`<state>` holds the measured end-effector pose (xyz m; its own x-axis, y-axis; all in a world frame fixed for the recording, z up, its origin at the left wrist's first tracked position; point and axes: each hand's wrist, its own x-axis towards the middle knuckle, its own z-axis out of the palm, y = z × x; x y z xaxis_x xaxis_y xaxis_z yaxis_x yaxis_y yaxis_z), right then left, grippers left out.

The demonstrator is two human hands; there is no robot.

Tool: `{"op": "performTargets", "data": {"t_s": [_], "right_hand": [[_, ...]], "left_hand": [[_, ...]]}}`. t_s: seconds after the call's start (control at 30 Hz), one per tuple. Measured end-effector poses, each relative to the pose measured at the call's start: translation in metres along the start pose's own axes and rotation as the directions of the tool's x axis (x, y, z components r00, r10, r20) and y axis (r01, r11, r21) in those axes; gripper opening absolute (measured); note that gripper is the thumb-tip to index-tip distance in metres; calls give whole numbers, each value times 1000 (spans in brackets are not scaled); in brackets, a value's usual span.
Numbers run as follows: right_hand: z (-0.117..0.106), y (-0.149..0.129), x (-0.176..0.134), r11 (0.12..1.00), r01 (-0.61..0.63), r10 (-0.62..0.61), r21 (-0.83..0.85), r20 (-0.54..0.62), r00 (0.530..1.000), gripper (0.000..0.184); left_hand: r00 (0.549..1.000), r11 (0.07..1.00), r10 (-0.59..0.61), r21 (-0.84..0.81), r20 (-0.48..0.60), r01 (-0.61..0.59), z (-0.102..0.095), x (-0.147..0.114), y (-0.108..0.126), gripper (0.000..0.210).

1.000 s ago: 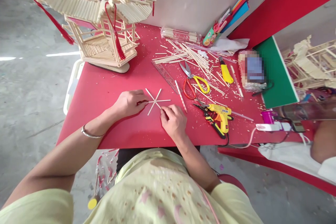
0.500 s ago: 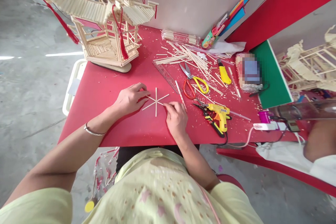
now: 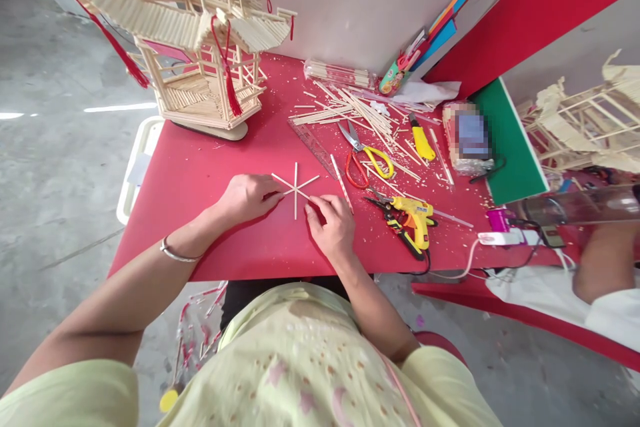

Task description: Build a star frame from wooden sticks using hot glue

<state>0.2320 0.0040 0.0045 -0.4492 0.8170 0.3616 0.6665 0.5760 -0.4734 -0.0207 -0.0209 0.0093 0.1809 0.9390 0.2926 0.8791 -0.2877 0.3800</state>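
Note:
Three thin wooden sticks cross at their middles as a six-armed star (image 3: 295, 189), lying flat on the red tabletop (image 3: 240, 247). To its left, my left hand (image 3: 249, 197) has its thumb and fingers closed at the tip of the lower left arm. On the other side, my right hand (image 3: 331, 223) pinches the lower right arm's tip between thumb and forefinger. Just beyond the right hand lie a striped paper-wrapped stick (image 3: 341, 181) and a clear ruler (image 3: 313, 145).
A stick-built pavilion model (image 3: 210, 90) with red tassels stands back left. Scissors (image 3: 357, 147), a yellow cutter (image 3: 423, 138), pliers (image 3: 397, 223) and a glue gun (image 3: 417, 213) lie to the right near scattered sticks (image 3: 367, 110). Another person's arm (image 3: 605, 260) shows far right.
My left hand has shifted slightly down, from the star's upper left arm to its lower left arm. My right hand stays at the lower right arm. The view has shifted a little.

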Motion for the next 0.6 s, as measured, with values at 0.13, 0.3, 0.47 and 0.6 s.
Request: {"op": "performTargets", "data": {"t_s": [0.13,0.3,0.47,0.6], "right_hand": [[-4,-5,0,999,45,-44,-25,53,998,28],[-4,-8,-2,992,105,-96,-65,127,987,37],[-1,-7,-4,990,121,-110,-71,140,984,28],[1,-6,-4,992,113,-103,-59,151,983,21]], "left_hand": [[1000,999,-1,-35,-6,1,1,-1,1,30],[999,999,-14,-43,46,16,0,-3,3,30],[995,996,-48,-78,-84,42,-3,0,4,31],[977,998,-58,-39,-205,51,-7,4,0,30]]}}
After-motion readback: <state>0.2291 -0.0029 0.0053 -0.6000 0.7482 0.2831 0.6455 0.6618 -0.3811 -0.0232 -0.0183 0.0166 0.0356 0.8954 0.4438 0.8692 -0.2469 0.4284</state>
